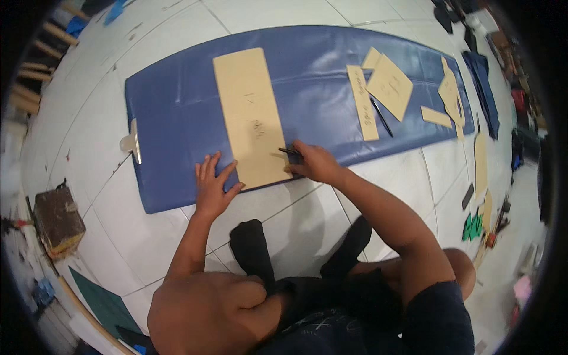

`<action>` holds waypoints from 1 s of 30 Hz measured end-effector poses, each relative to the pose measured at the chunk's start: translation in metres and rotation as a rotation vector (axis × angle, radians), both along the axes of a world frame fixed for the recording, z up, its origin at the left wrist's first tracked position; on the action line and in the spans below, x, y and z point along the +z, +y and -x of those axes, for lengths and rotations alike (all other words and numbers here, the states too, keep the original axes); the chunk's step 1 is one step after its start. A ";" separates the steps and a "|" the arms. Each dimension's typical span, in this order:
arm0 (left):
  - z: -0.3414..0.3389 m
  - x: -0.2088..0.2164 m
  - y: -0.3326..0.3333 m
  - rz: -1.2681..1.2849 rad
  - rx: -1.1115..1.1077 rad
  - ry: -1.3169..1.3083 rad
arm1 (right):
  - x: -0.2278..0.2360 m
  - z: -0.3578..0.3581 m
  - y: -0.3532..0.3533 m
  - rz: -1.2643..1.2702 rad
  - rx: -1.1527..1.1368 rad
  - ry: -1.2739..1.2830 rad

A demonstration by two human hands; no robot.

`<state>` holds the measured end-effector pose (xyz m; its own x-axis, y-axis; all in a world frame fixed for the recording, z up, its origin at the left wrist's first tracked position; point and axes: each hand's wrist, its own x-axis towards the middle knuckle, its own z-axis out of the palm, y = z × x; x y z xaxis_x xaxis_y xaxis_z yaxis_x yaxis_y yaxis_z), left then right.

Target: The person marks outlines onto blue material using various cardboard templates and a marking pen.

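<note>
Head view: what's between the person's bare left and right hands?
Head view shows the near end of the large tan rectangular card-like panel between left hand and right hand; the right hand's slim black tool pokes over its edge.

Two hands [214, 188] [319, 164] and two socks [249, 244] [349, 244] show. There is one blue sheet [177, 124], one large tan panel [251, 106], one clip [136, 141].

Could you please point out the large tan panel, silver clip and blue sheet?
Large tan panel [252, 115], head view: face centre.
Silver clip [136, 142], head view: metal strip.
Blue sheet [177, 130], head view: left part.
</note>
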<state>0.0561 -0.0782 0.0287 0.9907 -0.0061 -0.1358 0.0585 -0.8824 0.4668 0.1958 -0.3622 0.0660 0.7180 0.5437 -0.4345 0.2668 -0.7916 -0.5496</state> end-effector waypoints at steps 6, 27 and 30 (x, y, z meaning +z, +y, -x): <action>-0.005 0.001 -0.002 -0.005 -0.028 0.003 | -0.001 0.033 -0.024 -0.137 -0.088 -0.042; -0.002 -0.007 0.006 -0.118 -0.116 0.012 | -0.030 0.097 0.010 -0.379 -1.200 0.720; -0.003 -0.006 0.005 -0.109 -0.111 0.015 | -0.035 0.095 0.010 -0.300 -1.135 0.618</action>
<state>0.0591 -0.0732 0.0226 0.9826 -0.0996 -0.1567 -0.0356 -0.9293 0.3676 0.1006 -0.3525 0.0308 0.5640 -0.0910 -0.8208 -0.8130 -0.2354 -0.5325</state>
